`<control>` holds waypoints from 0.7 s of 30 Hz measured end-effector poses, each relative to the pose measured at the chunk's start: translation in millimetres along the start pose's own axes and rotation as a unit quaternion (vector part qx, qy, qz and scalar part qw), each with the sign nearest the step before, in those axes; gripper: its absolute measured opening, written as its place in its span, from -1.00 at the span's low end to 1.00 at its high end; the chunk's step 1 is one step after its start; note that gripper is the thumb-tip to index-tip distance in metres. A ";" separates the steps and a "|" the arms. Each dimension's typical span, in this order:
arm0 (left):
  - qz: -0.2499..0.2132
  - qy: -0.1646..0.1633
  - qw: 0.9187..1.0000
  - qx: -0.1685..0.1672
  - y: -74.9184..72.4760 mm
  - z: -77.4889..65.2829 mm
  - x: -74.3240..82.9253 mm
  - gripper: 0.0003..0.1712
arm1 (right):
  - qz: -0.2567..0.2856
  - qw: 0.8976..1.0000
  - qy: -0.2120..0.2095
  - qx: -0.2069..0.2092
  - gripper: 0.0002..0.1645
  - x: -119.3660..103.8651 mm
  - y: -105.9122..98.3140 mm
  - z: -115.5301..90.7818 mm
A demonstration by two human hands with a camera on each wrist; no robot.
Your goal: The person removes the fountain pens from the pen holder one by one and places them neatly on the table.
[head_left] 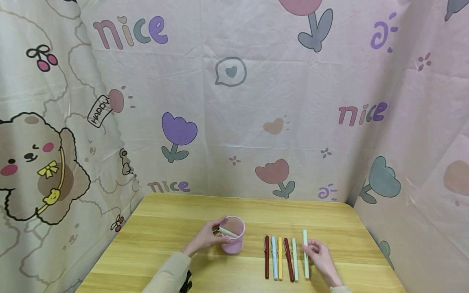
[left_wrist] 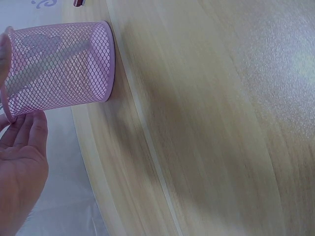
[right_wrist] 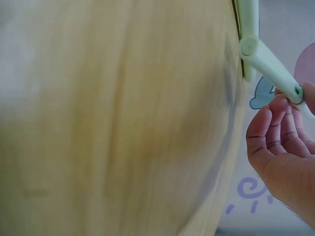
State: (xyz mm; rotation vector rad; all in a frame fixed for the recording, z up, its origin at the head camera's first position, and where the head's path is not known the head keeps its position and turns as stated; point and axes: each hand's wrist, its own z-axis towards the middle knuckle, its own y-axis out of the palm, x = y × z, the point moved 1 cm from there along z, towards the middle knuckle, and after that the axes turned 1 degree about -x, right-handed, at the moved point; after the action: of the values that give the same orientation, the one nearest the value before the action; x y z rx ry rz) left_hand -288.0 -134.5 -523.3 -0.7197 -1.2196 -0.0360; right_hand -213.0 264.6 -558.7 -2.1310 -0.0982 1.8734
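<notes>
My left hand (head_left: 205,239) holds the rim of a pink mesh pen cup (head_left: 233,247), which stands on the table. A light green pen (head_left: 229,232) leans inside the cup; in the left wrist view it shows faintly through the mesh (left_wrist: 59,93). To the right, my right hand (head_left: 322,258) pinches another light green pen (head_left: 305,260) between thumb and fingers. That pen (right_wrist: 273,69) points away from the fingers in the right wrist view, overlapping a further light green pen (right_wrist: 249,19).
Left of the right hand lies a row of pens: dark red (head_left: 267,260), light blue (head_left: 274,260), yellow (head_left: 280,260), a second dark red (head_left: 289,262) and light green (head_left: 295,262). The wooden table (head_left: 165,219) meets printed curtains (head_left: 227,122) at its back and sides.
</notes>
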 end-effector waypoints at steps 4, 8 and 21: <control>0.001 0.000 1.000 0.000 0.1 0.4 0.2 0.05 | -0.005 1.000 0.003 0.002 -0.55 -0.1 -0.9 0.0; 0.004 -0.005 1.000 0.000 0.2 -0.2 1.2 0.05 | -0.004 1.000 0.008 0.003 -0.58 0.0 -1.7 0.1; -0.002 -0.007 1.000 0.003 1.0 1.2 0.1 0.06 | -0.051 0.999 0.011 -0.011 -0.70 4.6 -3.6 2.5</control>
State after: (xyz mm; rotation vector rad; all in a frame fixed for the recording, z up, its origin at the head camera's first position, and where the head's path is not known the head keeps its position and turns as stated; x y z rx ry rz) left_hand -288.6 -133.1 -523.6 -0.7144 -1.2346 -0.0300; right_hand -214.2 269.6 -562.4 -2.1188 -0.2208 1.7992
